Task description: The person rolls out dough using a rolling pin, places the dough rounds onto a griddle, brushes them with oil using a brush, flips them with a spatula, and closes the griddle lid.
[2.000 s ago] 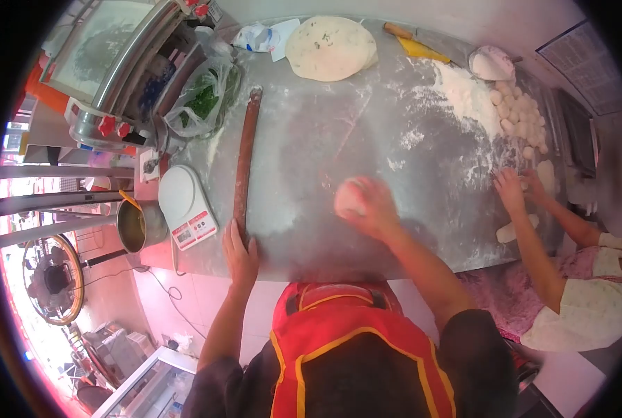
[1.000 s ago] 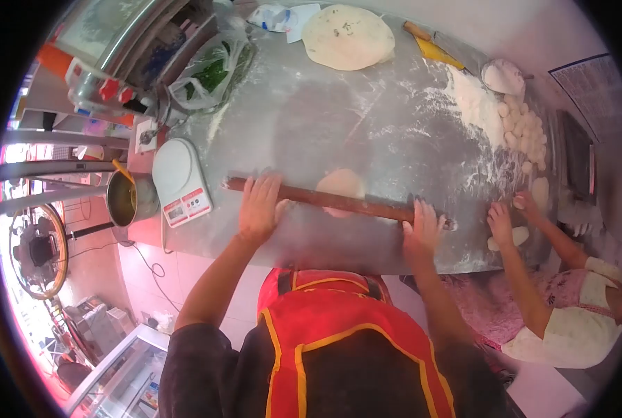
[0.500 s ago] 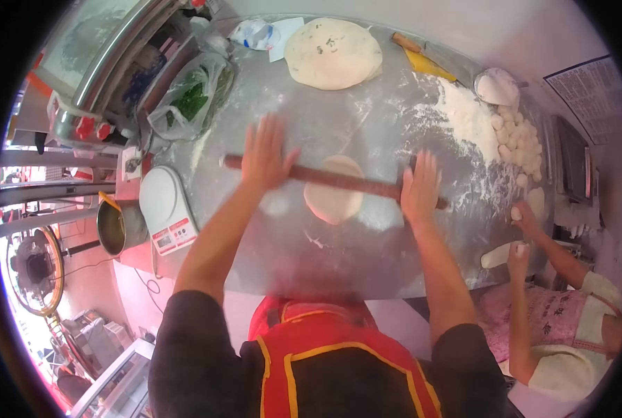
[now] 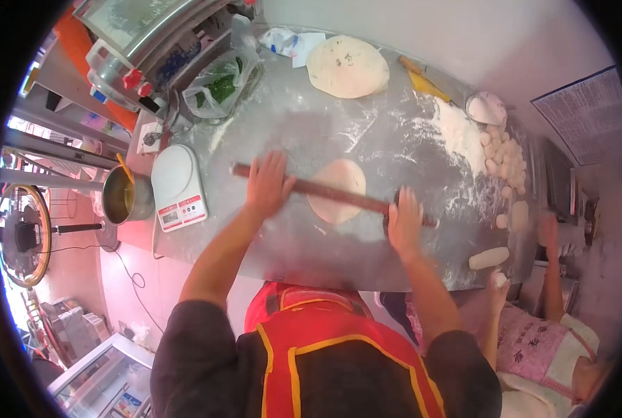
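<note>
A brown wooden rolling pin (image 4: 339, 196) slants across a round, flat sheet of dough (image 4: 336, 212) on the floury grey table. My left hand (image 4: 269, 184) presses palm-down on the pin's left part, fingers stretched over it. Nearer the other end, my right hand (image 4: 405, 217) rests flat on the pin, its fingers pointing away from me. The dough lies between my two hands, partly covered by the pin. Neither hand is wrapped around the wood.
A larger dough round (image 4: 347, 67) lies at the back. Left are a kitchen scale (image 4: 179, 188), a metal pot (image 4: 138, 198) and a bag of greens (image 4: 220, 89). Right are flour (image 4: 457, 136), dough balls (image 4: 502, 157) and a co-worker's hand (image 4: 498, 282) at a dough strip (image 4: 488, 258).
Both my hands and the rolling pin have come closer to me over the dough. The view has shifted too. The co-worker's hands have moved farther apart.
</note>
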A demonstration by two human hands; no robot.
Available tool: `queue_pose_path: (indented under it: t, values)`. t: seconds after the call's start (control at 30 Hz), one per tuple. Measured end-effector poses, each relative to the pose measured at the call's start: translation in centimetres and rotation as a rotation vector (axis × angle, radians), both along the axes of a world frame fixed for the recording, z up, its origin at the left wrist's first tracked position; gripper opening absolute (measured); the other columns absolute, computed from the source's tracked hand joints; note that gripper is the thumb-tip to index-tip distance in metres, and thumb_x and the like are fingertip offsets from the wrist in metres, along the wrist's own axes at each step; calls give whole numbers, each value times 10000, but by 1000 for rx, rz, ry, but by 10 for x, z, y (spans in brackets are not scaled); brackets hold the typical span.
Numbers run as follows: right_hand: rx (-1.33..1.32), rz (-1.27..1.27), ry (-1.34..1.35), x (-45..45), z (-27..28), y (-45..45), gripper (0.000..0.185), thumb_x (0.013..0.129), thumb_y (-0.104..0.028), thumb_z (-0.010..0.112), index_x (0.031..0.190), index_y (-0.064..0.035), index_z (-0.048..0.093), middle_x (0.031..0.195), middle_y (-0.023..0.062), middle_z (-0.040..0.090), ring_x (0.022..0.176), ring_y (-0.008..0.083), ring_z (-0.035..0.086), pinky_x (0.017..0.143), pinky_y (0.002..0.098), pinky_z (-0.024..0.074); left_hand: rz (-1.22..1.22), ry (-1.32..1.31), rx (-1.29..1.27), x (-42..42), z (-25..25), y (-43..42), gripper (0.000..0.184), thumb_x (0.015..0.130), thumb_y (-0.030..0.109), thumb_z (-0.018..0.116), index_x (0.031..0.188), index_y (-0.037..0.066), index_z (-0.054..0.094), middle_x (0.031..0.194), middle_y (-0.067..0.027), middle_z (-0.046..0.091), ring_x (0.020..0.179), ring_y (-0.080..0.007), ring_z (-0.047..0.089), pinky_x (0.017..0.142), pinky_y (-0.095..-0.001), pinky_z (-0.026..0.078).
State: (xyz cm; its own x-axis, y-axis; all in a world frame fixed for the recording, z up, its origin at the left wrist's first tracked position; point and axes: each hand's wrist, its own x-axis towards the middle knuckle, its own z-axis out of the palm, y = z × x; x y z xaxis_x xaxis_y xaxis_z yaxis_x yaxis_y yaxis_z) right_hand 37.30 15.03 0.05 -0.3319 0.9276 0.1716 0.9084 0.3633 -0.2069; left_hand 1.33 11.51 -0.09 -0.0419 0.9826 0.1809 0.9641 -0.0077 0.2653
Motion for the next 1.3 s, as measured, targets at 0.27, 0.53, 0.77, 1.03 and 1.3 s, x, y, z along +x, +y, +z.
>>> queue_pose_path:
  t: [0.27,0.53,0.77,1.03,1.3]
  values:
    - [-452,-2,473,-70,-8,33,554,812,-325,670,1239,-4,523,1181,219,592,1092,380,569,922,425,449,-197,-47,-106,-6,24,-77,241,746,80,560,986,61,569,943,-120,562,940,-303,553,824,-430,460]
    - [-482,704,178,-229,-15,26,366,675,-266,725,983,-75,677,1007,195,649,889,350,629,777,450,504,-95,-97,-30,26,56,-155,180,676,65,595,837,83,517,800,-83,511,793,-285,553,634,-402,460]
    - [-626,152,320,-83,11,11,290,791,-279,696,833,-12,589,803,177,599,793,360,598,715,438,463,-106,-65,74,12,45,-140,184,680,70,587,857,85,538,812,-73,514,824,-271,536,717,-388,439]
    - [-107,-13,30,-6,12,-76,473,937,-186,497,1376,-28,422,1399,179,441,1335,353,369,1104,550,233,23,-67,69,18,8,-112,542,797,209,674,1276,19,504,1305,-151,520,1264,-319,449,1079,-518,286]
    - [48,-102,-136,-42,-3,82,521,959,-305,468,1414,-67,383,1475,136,372,1382,303,316,1107,573,211,37,156,-182,-9,11,51,628,931,409,502,1424,42,375,1515,-118,319,1424,-309,229,1136,-551,153]
